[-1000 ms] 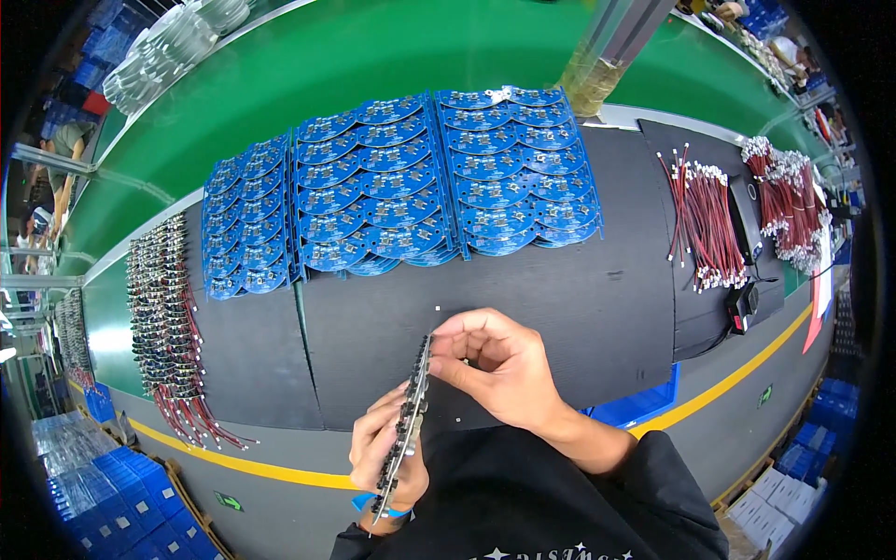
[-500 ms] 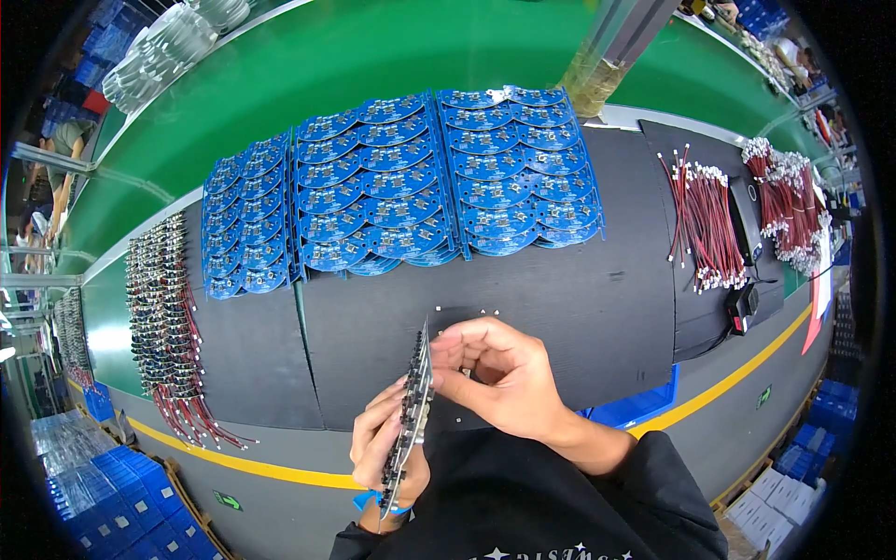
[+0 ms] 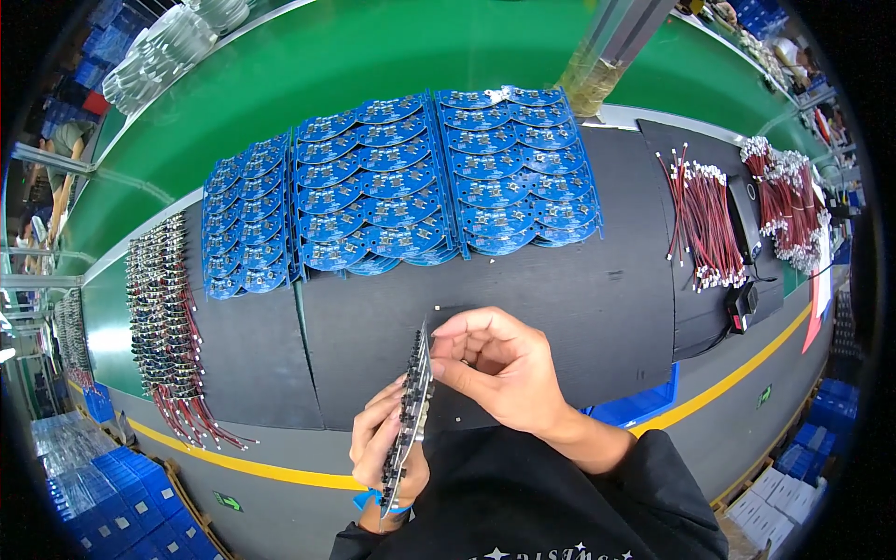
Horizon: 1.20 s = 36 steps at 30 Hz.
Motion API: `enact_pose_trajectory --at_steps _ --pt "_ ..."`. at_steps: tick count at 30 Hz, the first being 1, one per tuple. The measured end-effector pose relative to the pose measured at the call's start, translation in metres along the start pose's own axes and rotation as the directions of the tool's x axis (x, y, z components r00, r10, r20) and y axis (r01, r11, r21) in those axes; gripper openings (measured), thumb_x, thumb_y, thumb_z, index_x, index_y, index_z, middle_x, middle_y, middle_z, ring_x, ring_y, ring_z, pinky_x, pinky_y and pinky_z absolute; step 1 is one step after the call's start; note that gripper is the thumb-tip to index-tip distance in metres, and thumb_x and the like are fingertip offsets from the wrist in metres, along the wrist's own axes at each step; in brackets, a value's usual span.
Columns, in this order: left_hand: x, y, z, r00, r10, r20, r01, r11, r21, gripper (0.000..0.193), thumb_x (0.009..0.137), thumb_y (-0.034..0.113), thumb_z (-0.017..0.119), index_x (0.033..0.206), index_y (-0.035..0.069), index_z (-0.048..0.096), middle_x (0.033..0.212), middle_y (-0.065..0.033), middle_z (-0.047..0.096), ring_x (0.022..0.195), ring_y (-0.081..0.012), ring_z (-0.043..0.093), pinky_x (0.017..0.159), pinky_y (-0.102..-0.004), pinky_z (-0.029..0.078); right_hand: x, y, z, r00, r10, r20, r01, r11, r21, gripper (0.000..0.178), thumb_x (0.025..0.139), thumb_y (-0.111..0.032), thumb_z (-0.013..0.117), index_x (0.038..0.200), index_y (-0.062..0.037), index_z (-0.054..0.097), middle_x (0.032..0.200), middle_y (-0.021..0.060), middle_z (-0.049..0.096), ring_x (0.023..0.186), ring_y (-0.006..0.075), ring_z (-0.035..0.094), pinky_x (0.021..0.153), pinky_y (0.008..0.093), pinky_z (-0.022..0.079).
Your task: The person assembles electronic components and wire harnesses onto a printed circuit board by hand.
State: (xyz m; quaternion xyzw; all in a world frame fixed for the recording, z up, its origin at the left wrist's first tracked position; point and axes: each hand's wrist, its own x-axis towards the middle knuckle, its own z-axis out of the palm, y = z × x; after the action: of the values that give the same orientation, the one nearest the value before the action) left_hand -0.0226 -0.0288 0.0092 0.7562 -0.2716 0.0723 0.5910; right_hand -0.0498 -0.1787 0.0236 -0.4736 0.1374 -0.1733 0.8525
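My left hand point(image 3: 380, 437) grips a circuit board point(image 3: 413, 411) stood nearly on edge, its face crowded with small dark parts. Close against the board's right side is my right hand point(image 3: 504, 366), fingers curled and thumb tip at the board. Whatever its fingertips hold, if anything, is hidden. On the black mat point(image 3: 560, 317) a tiny white piece point(image 3: 437, 308) lies just above the board. Beyond my hands, blue circuit boards point(image 3: 369, 187) overlap in rows, in three groups.
Boards with red wires point(image 3: 166, 327) are piled at the left. Bundles of red wires with white connectors point(image 3: 714, 229) lie at the right, beside a small black device point(image 3: 743, 308). A metal post point(image 3: 607, 61) rises behind the blue boards. A blue bin point(image 3: 635, 401) shows below the mat.
My right hand has risen slightly beside the board and its fingers have shifted. Small white pieces above it are out of sight now. My left hand and the board stay nearly still.
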Motion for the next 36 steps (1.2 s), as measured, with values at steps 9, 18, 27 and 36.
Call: enact_pose_trajectory --at_steps 9,18,27,36 --pt "0.001 0.000 -0.001 1.000 0.009 0.028 -0.009 1.000 0.011 0.009 0.080 -0.003 0.060 0.088 -0.008 0.060 0.094 -0.0207 0.063 0.080 -0.0274 0.061 0.073 -0.0345 0.048 -0.002 -0.003 0.001 0.999 0.045 -0.009 -0.045 0.999 0.008 0.025 0.081 0.009 0.064 0.103 0.0032 0.055 0.094 0.0082 0.062 0.088 0.0109 0.061 0.078 0.0241 0.051" --pt "0.002 -0.001 -0.003 0.999 0.005 0.048 -0.007 0.999 0.045 0.014 0.080 -0.003 0.060 0.093 -0.009 0.061 0.095 -0.0200 0.063 0.081 -0.0273 0.062 0.074 -0.0342 0.048 -0.004 -0.006 0.003 1.000 -0.022 0.008 0.023 0.999 -0.025 0.029 0.081 0.008 0.063 0.108 0.0041 0.054 0.099 0.0087 0.062 0.090 0.0117 0.060 0.081 0.0251 0.050" --pt "0.001 -0.004 0.000 0.999 0.027 0.044 -0.029 0.998 0.050 0.014 0.082 -0.002 0.060 0.095 -0.006 0.061 0.096 -0.0208 0.062 0.083 -0.0288 0.063 0.075 -0.0363 0.049 -0.003 -0.008 0.004 0.996 -0.061 0.066 0.059 0.998 0.036 0.030 0.081 0.009 0.063 0.109 0.0036 0.053 0.096 0.0074 0.061 0.089 0.0111 0.060 0.080 0.0250 0.050" --pt "0.008 -0.005 -0.003 0.991 0.092 0.098 -0.100 0.992 0.076 0.018 0.083 -0.003 0.059 0.101 -0.002 0.058 0.097 -0.0218 0.061 0.090 -0.0353 0.063 0.079 -0.0427 0.051 -0.002 -0.010 0.002 0.999 0.033 0.011 -0.033 0.999 0.038 0.028 0.081 0.009 0.063 0.107 0.0031 0.053 0.096 0.0075 0.062 0.090 0.0112 0.060 0.081 0.0247 0.050"
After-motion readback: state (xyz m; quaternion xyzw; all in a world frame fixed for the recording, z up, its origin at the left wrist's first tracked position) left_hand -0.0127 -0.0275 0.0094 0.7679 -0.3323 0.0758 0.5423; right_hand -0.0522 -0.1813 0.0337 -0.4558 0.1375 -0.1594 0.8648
